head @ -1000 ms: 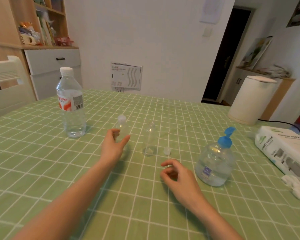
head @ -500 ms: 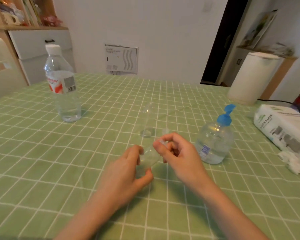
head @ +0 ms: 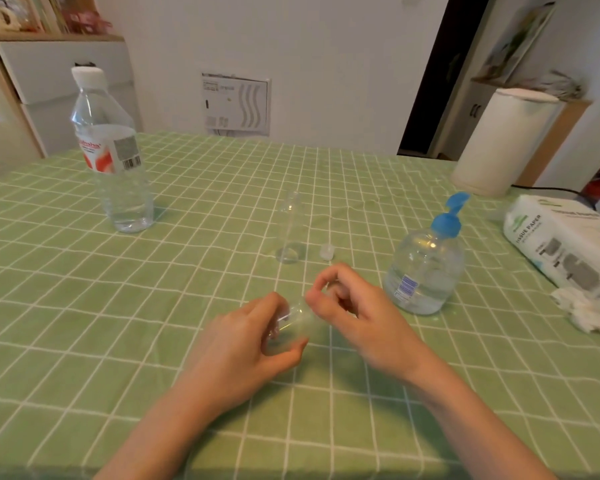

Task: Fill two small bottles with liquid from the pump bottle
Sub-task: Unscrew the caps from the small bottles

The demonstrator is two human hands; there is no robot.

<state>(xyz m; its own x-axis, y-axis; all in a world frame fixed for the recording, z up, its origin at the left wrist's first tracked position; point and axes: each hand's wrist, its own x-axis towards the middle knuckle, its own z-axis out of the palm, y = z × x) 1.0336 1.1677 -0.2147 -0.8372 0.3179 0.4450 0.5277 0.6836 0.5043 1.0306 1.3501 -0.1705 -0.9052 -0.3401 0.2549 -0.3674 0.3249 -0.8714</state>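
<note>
Right now the left hand [head: 243, 341] has its fingers and thumb curled round the body of one small bottle [head: 293, 320], a clear one, held just above the tablecloth [head: 118, 306]. The bottle's long axis is tilted, with the base in the left palm and the neck pointing up toward the right hand [head: 357, 313]. That hand's thumb and forefinger pinch at the neck end, and its other fingers are loosely curled. Whether a cap sits between those fingertips I cannot tell; it would be clear and is hidden.

I judge the step to be uncapping, so the twist turns on that axis running from one hand's fingers to the other's. Just beyond the right fingertips the second small bottle [head: 290, 230] stands upright and open, with a loose cap [head: 326, 252] just beside it. Farther out, on the right hand's side and nearer to it, stands the pump bottle [head: 426, 268], its blue spout pointing away from both hands.
</note>
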